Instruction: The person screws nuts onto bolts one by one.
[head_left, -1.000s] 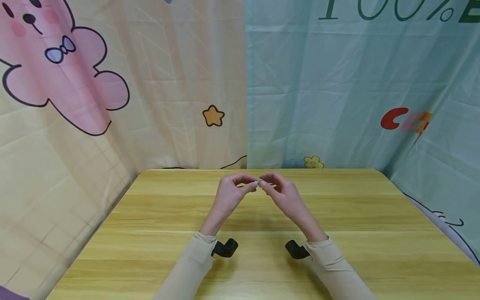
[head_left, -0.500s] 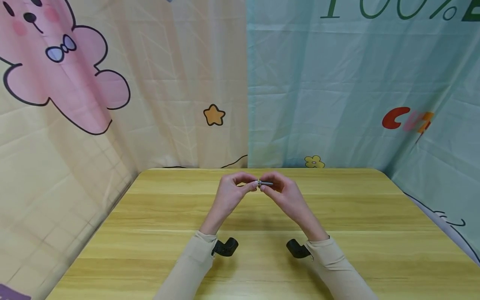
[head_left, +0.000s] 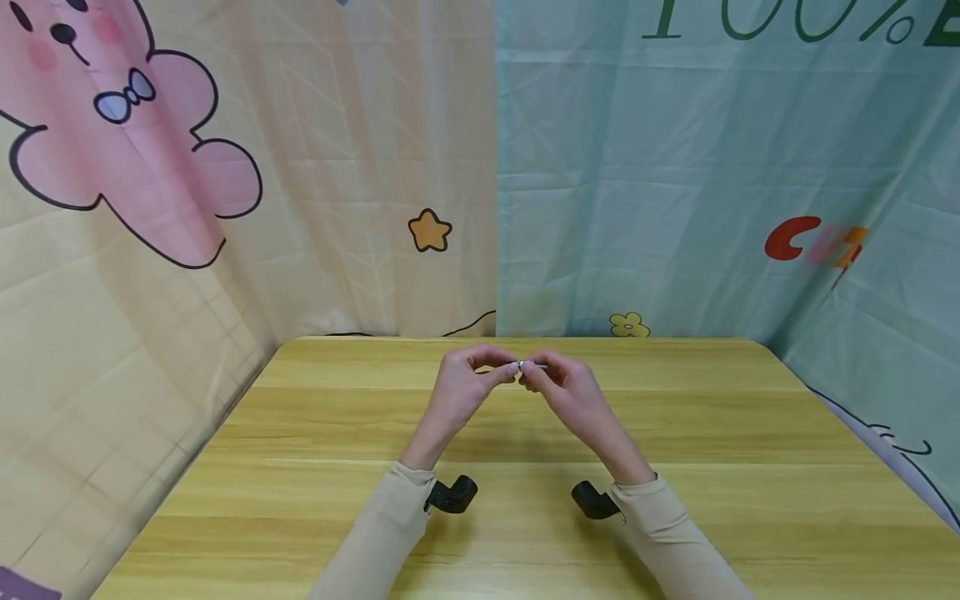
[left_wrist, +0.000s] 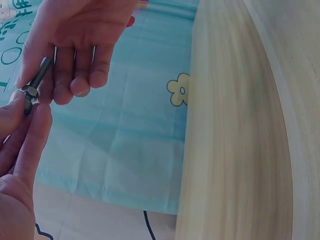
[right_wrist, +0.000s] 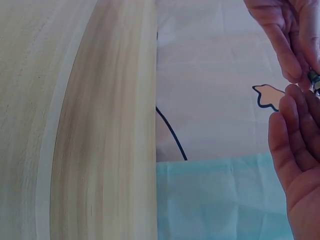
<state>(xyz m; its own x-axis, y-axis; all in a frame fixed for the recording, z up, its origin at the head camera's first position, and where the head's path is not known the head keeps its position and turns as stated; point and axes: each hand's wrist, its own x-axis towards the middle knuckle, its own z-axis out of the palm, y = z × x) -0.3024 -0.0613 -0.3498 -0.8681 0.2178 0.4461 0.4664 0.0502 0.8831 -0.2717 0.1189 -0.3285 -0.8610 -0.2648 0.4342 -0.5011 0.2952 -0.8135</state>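
Above the far part of the table, a small metal bolt (left_wrist: 40, 71) with a nut (left_wrist: 31, 92) on its thread is held between the two hands. My left hand (head_left: 467, 385) pinches the bolt's head end between thumb and fingers. With thumb and index finger on either side of the nut, my right hand (head_left: 567, 389) pinches it; its other fingers extend loosely in the left wrist view. The threaded end points toward the right palm. In the right wrist view only a bit of the metal (right_wrist: 314, 80) shows at the edge, the fingers covering the rest.
The wooden table (head_left: 337, 467) spreads beneath both forearms. Printed curtains (head_left: 360, 167) hang behind it and along the sides. A black wrist device (head_left: 453, 495) sits at the left cuff, another (head_left: 594, 500) at the right. Something purple (head_left: 26, 583) pokes in at bottom left.
The right fingers shift about the nut: half a second ago the thumb sat lower, exposing more of the shank, and now it covers the nut again. The left hand stays nearly still.
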